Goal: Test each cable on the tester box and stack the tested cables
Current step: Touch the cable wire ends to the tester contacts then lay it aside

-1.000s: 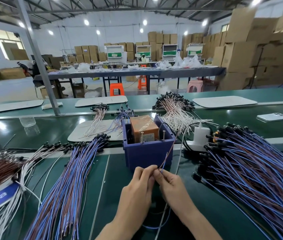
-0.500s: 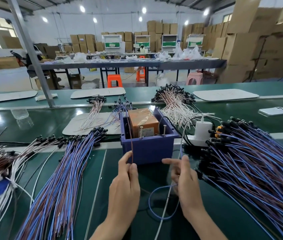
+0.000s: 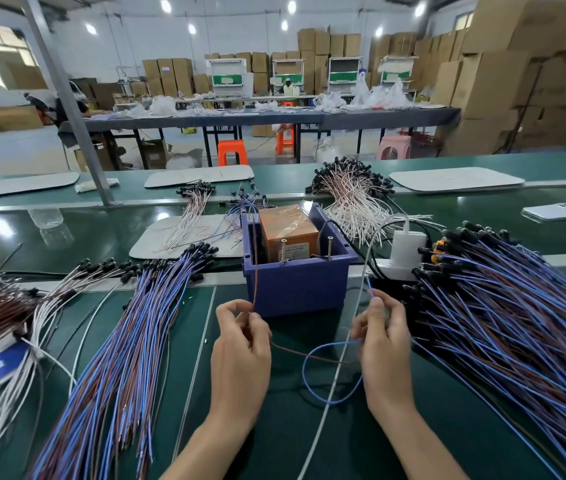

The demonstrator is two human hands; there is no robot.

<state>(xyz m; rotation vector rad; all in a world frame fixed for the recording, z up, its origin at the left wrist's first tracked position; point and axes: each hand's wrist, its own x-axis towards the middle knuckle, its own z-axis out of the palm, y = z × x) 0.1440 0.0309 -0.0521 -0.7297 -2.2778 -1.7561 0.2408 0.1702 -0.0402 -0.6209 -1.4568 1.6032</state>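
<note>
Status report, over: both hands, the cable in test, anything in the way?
Left hand pinches brown wire, right hand pinches blue wire. Cable loops on belt, blue end not touching tester box. White cord crosses the loop.

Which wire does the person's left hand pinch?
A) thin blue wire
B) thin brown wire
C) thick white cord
B: the left hand pinches the thin brown wire that runs up into the blue plastic tester box; the right hand holds the thin blue wire.

The left hand (image 3: pixel 240 344) and right hand (image 3: pixel 383 337) are appearing bare. The left forearm (image 3: pixel 215 441) and right forearm (image 3: pixel 413 445) are showing uncovered to the frame edge.
</note>
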